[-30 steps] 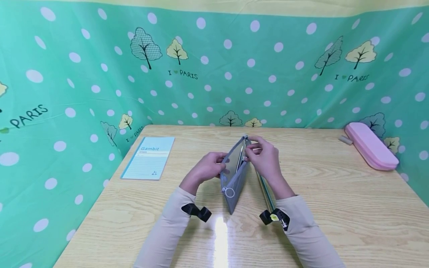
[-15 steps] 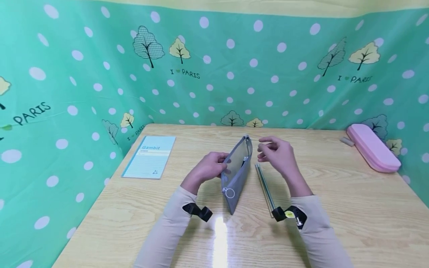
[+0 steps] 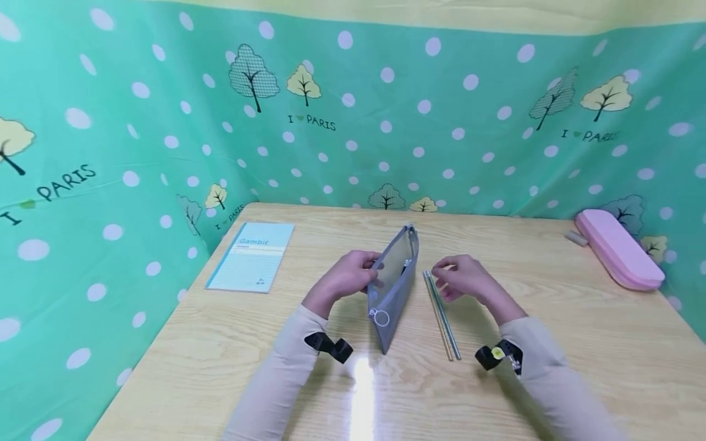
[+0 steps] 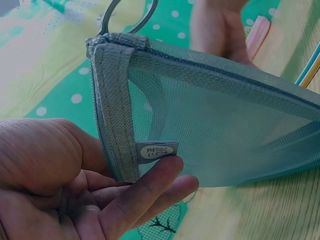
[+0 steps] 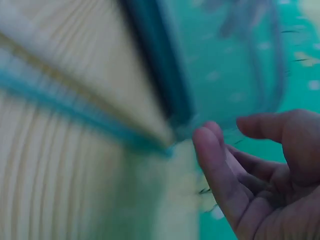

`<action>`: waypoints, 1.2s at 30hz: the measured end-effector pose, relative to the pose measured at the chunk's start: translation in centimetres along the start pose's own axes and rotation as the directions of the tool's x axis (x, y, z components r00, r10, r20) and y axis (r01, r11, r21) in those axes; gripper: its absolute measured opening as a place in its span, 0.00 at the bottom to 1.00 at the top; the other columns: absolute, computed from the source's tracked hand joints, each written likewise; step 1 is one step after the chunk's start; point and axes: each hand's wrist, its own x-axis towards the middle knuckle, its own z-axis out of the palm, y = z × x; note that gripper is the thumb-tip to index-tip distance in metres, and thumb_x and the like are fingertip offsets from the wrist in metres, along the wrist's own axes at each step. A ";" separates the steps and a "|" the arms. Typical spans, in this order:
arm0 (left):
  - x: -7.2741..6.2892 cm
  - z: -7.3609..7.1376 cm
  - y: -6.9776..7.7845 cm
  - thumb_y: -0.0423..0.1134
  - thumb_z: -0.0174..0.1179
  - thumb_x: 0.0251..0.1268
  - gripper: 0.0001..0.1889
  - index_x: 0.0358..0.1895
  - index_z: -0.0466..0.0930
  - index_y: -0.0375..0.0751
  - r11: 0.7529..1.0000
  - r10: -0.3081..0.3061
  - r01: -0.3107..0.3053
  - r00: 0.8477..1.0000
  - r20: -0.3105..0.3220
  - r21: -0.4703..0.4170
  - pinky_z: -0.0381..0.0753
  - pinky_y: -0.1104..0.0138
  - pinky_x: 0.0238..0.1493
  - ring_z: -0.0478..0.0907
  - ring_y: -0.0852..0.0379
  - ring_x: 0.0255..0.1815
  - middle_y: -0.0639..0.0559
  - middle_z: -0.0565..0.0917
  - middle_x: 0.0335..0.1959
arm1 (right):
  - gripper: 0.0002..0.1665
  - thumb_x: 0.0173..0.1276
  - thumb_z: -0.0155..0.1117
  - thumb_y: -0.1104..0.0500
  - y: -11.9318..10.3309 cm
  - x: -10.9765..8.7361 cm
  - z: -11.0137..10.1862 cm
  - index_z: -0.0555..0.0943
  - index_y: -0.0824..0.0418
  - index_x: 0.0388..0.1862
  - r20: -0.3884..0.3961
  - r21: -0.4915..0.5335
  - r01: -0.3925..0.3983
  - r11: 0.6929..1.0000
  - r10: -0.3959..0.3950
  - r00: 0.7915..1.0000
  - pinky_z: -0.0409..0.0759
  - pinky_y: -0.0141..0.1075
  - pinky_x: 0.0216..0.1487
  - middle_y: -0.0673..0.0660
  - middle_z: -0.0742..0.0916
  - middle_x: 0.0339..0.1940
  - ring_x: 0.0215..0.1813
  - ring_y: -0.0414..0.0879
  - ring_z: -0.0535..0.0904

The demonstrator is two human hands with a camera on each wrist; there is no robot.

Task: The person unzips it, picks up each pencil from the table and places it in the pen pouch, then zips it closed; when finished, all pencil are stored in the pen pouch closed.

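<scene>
My left hand [image 3: 349, 274] grips the left side of a grey mesh zip pencil pouch [image 3: 396, 300], which stands upright with its top unzipped and a ring pull at the near end. In the left wrist view the fingers curl under the mesh pouch [image 4: 215, 115] by a small label [image 4: 158, 151]. A small dark item [image 3: 405, 267] shows inside. Right of the pouch, two pencils, a gold one [image 3: 440, 324] and a teal one [image 3: 448, 324], lie side by side. My right hand [image 3: 466, 278] hovers at their far ends, thumb and fingers apart, holding nothing.
A light blue notebook [image 3: 252, 257] lies at the left of the wooden table [image 3: 529, 269]. At the back right are a pink pencil case [image 3: 620, 251] and a small grey eraser-like block [image 3: 576, 238]. A green dotted cloth [image 3: 419, 122] hangs behind.
My right hand has left the pouch's mouth, moved right and come down beside the two pencils. The slim items seen in the pouch mouth have dropped from sight. My left hand keeps its grip.
</scene>
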 end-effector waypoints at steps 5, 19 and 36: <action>0.0 0.1 0.0 0.24 0.48 0.75 0.24 0.73 0.68 0.24 1.000 0.000 0.000 1.000 0.001 -0.007 0.92 0.63 0.42 0.88 0.43 0.48 0.29 0.80 0.63 | 0.25 0.79 0.53 0.61 1.9 1.6 -1.2 0.71 0.84 0.61 0.172 -0.036 -0.080 0.996 0.085 0.981 0.91 0.37 0.34 0.65 0.88 0.34 0.28 0.43 0.85; -0.2 0.1 0.1 0.24 0.48 0.75 0.24 0.72 0.69 0.25 1.000 0.000 0.000 1.000 -0.009 -0.003 0.92 0.63 0.42 0.88 0.43 0.48 0.30 0.82 0.61 | 0.13 0.71 0.65 0.67 2.1 2.8 -0.2 0.79 0.77 0.48 0.099 -0.152 -0.100 0.983 0.116 0.988 0.91 0.35 0.30 0.59 0.88 0.26 0.25 0.42 0.85; -0.5 0.1 0.5 0.24 0.49 0.74 0.24 0.72 0.70 0.26 1.000 -0.005 0.005 1.000 -0.004 0.010 0.92 0.63 0.43 0.88 0.44 0.48 0.31 0.82 0.61 | 0.25 0.62 0.67 0.69 2.3 2.5 -0.3 0.78 0.79 0.57 -0.067 -0.333 -0.062 0.941 0.041 0.997 0.91 0.37 0.30 0.66 0.88 0.33 0.26 0.46 0.86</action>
